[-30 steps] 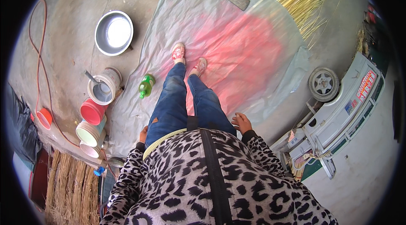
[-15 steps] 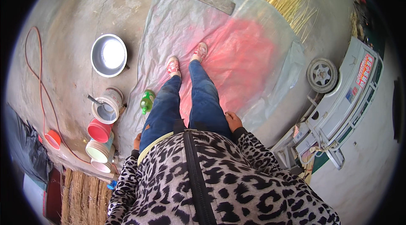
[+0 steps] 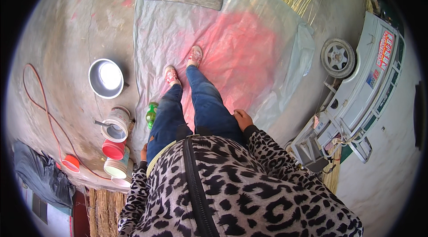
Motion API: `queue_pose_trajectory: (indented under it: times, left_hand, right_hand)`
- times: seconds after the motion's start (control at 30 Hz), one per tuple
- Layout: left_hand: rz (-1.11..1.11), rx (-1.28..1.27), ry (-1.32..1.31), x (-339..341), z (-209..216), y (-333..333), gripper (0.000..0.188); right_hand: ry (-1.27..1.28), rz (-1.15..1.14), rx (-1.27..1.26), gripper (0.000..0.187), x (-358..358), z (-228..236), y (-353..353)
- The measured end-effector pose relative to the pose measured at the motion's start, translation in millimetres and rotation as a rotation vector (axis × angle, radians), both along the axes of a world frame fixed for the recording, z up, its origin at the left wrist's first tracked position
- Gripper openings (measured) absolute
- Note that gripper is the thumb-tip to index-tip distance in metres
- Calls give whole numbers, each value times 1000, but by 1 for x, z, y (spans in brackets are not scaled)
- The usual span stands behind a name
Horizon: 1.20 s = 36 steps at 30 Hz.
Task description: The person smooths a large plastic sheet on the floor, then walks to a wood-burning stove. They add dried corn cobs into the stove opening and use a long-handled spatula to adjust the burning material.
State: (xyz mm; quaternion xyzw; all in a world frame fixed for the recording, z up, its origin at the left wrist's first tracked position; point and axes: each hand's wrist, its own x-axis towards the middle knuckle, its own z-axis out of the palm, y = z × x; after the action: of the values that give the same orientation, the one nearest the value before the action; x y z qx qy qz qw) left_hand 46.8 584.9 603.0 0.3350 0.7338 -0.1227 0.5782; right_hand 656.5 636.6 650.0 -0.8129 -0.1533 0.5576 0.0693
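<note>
The green plastic bottle (image 3: 152, 114) is left of centre in the frame, on the crumpled, see-through plastic sheet (image 3: 162, 34). The left hand (image 3: 144, 152) is the nearer one, with the bottle above it and slightly right, its long axis roughly vertical in the frame. The bottle looks bright and glossy, with a paler patch; whether it stands or lies, I cannot tell. The left hand is mostly hidden, so its grip cannot be told. The right hand (image 3: 243, 120) rests by the thigh of the blue denim jeans (image 3: 206, 103), fingers loosely bent; nothing shows in it, but its palm is hidden. Farther left are a whitish plastic bucket (image 3: 119, 115), a red plastic bucket (image 3: 113, 149) and a round, silvery metal basin (image 3: 107, 76).
</note>
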Motion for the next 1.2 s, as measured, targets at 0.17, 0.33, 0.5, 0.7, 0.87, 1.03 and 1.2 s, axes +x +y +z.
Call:
queue_pose_trajectory:
  times: [0.17,0.33,0.5,0.7,0.87,1.03,1.2]
  left_hand:
    - [184,37,0,-27,-33,-28,45]
    - [137,136,-155,3,-35,6,41]
    - [178,95,-265,44,-10,84,38]
    - [57,-13,-239,44,-3,154,38]
    - [-91,1,-124,39,-2,204,35]
    - [-131,143,-2,73,34,253,41]
    - [-360,164,-8,113,41,261,28]
  right_hand:
    - [48,-43,-70,36,23,-13,6]
    - [62,-120,-93,37,33,-19,7]
    - [66,-186,-132,38,27,-10,4]
    - [12,-201,-118,39,2,6,27]
    - [-271,-183,-94,41,0,22,51]
    - [-218,-204,-55,41,4,20,66]
    - [-167,-38,-135,41,13,8,70]
